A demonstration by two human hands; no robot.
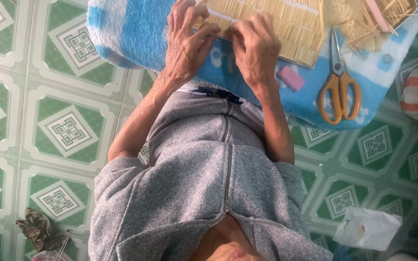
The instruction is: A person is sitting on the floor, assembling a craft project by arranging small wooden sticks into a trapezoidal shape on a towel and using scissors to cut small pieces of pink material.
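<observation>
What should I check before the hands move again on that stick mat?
1. Both hands on the mat of thin sticks: ok; left hand and right hand press its near edge.
2. Mat resting on the blue and white towel: ok.
3. Orange-handled scissors away from fingers: ok, lying to the right, blades shut.
4. Pink block clear of the hands: ok, beside the right wrist, apart.
5. Loose sticks contained: not ok, scattered at the top right.
6. Sticks fastened together: cannot tell.

Green-and-white patterned floor tiles in soft daylight
</observation>
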